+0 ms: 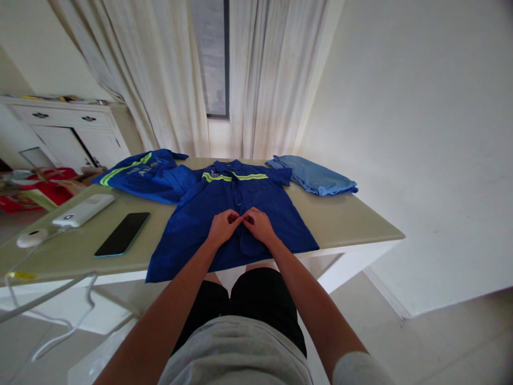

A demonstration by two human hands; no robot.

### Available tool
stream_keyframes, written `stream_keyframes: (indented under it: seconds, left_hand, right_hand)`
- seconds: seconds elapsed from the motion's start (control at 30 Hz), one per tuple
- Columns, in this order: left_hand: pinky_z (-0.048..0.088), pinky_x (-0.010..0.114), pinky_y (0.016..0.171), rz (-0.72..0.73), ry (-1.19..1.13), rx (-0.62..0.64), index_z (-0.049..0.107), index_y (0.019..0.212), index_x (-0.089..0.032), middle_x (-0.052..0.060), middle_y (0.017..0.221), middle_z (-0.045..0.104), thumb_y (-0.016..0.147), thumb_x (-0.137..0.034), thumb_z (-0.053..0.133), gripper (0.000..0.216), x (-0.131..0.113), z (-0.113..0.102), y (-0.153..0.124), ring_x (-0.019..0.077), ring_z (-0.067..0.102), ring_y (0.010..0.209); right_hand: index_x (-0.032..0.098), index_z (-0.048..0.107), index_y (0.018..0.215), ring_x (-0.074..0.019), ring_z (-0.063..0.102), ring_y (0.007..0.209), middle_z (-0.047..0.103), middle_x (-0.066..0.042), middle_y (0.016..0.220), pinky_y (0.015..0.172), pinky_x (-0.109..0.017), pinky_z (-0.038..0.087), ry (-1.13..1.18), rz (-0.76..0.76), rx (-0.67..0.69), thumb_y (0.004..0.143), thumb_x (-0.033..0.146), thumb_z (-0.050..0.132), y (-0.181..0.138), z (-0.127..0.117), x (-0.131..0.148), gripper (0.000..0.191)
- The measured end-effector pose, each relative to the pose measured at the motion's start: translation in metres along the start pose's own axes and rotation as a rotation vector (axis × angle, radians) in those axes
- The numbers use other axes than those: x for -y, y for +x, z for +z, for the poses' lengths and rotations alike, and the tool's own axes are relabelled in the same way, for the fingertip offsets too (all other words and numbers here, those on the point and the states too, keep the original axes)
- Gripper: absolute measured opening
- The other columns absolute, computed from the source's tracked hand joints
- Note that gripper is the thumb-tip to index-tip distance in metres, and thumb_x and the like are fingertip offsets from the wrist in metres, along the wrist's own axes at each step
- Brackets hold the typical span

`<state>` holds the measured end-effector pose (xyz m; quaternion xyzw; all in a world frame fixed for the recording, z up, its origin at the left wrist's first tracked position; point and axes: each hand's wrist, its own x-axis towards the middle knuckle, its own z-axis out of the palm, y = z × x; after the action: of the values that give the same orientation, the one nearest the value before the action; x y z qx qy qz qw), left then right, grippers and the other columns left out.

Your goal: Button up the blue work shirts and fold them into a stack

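Note:
A blue short-sleeved work shirt (264, 200) lies face up on the table, its collar at the far end and yellow reflective stripes across the chest. Both hands meet at its front placket, below the middle. My left hand (224, 225) pinches the cloth edge with thumb and forefinger. Close against it, my right hand (258, 224) pinches the same placket from the other side. Any button between the fingertips is too small to make out. Further up, the placket shows small buttons.
Another blue striped garment (160, 174) lies crumpled at the left, and folded light-blue clothes (316, 174) lie at the back right. A black phone (122, 234), a white device (84, 210) and a white cable (52, 294) are on the left. The table edge (356, 247) runs before me; a wall (433, 160) stands right.

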<state>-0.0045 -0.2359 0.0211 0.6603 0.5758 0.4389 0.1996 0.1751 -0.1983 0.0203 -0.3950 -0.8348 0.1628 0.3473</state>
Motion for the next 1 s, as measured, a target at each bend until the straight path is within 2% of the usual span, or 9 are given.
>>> stream_keyframes:
  seconds: [0.13,0.27,0.53,1.0]
  left_hand:
    - [0.057,0.031,0.074,-0.026,-0.051,0.001,0.072,0.089,-0.021,0.003,0.084,0.078,0.084,-0.036,0.07,0.015,0.0031,0.0006,0.0015,0.0197,0.073,0.078]
    - [0.057,0.032,0.075,-0.052,-0.095,0.006,0.073,0.089,-0.021,0.003,0.084,0.078,0.083,-0.035,0.07,0.015,0.0043,0.0004,0.0021,0.0201,0.073,0.078]
    - [0.052,0.032,0.071,-0.069,0.053,-0.017,0.073,0.081,-0.022,0.003,0.079,0.077,0.085,-0.038,0.071,0.016,0.0,0.0008,0.0006,0.0202,0.071,0.073]
    - [0.047,0.03,0.068,-0.063,0.072,0.04,0.073,0.085,-0.021,0.002,0.078,0.074,0.085,-0.033,0.066,0.014,0.0003,0.0004,0.0005,0.018,0.066,0.071]
  right_hand:
    - [0.022,0.074,0.088,-0.0144,0.056,0.07,0.064,-0.001,0.086,0.067,-0.027,0.041,-0.006,0.009,0.001,0.09,0.018,0.07,-0.0002,-0.0008,0.0015,0.006]
    - [0.022,0.074,0.087,-0.0142,0.056,0.068,0.064,-0.001,0.084,0.066,-0.026,0.041,-0.002,0.011,-0.011,0.089,0.019,0.071,-0.0005,-0.001,0.002,0.005]
    - [0.021,0.073,0.085,-0.0142,0.058,0.072,0.064,-0.001,0.086,0.069,-0.026,0.041,-0.059,0.041,0.002,0.09,0.02,0.071,0.0004,0.0009,0.0005,0.006]
    - [0.021,0.073,0.088,-0.0134,0.059,0.075,0.066,0.0,0.089,0.07,-0.024,0.04,-0.08,0.064,0.027,0.09,0.019,0.073,-0.001,-0.0006,0.0027,0.004]
